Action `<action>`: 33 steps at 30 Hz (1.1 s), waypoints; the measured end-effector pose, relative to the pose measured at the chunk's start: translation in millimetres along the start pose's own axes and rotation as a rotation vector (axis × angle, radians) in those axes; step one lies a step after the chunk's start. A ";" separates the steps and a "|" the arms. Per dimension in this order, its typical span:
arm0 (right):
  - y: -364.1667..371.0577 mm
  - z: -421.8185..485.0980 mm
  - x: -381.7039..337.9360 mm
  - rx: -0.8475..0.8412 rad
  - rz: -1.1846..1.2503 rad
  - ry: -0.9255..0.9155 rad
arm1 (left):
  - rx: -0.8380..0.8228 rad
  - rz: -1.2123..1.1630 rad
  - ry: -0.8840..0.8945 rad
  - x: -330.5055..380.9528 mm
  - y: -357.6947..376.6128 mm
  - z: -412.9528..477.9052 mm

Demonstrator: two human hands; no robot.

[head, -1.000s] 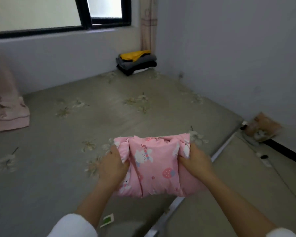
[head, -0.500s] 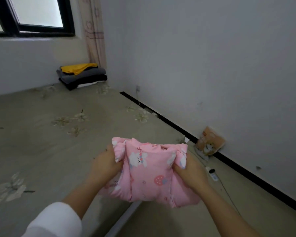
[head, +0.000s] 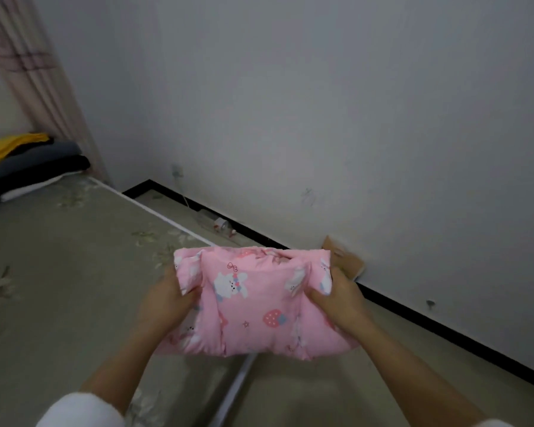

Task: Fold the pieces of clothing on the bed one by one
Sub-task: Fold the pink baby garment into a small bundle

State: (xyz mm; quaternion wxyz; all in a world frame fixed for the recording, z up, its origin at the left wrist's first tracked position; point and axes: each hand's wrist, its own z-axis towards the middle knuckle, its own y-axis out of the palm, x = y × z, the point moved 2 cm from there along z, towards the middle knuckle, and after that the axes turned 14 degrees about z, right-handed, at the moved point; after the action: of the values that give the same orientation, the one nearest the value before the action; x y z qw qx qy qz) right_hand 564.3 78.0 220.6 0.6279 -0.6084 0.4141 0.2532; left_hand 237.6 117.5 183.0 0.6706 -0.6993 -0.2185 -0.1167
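A pale grey wall [head: 321,103] is running along past the bed's right side. The bed [head: 59,288], covered in a drab sheet with faded flowers, is taking up the left of the room. At the bed's far corner a pinkish curtain [head: 34,81] is hanging down.

Both forearms are reaching forward from the bed's near end, bare to the wrist, angled inward towards each other. A white sleeve [head: 77,411] is showing on the left one.

Between them the person is holding a folded pink garment [head: 253,306], printed with rabbits and a strawberry. It is sitting right over the bed's right edge, half above the mattress and half beyond it. Whether its underside is touching the bed I cannot tell.

At the bed's far end a stack of folded clothes [head: 28,167] is lying: yellow on top, then grey, black and white.

The left hand [head: 164,300] is gripping the bundle's left side, thumb pressing into the cloth, fingers tucked out of sight beneath. The right hand [head: 342,300] is clamping the right side, thumb lying across the front, fingers curling round behind.

Beyond the bed's right edge a brown packet [head: 342,257] is leaning against the wall. Further along, a small clear bottle [head: 216,223] is lying on its side.
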 end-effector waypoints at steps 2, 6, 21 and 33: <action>-16.4 46.0 -1.4 0.005 0.005 -0.002 | -0.015 -0.011 0.022 26.0 7.3 40.6; -32.0 132.4 -2.5 0.057 -0.050 -0.016 | 0.031 -0.029 0.074 70.2 14.6 110.9; -21.2 537.9 -39.2 -0.210 -0.132 -0.163 | 0.184 -0.058 -0.291 160.1 67.9 401.0; 70.4 787.9 -129.7 -0.575 -0.075 -0.337 | 0.374 -0.144 -0.687 163.9 46.3 540.8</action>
State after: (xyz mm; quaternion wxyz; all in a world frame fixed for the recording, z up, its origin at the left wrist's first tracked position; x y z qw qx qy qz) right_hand 604.8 878.6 223.4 0.4992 -0.7249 0.1933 0.4334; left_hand 332.5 676.4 176.9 0.6644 -0.5462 -0.4961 0.1191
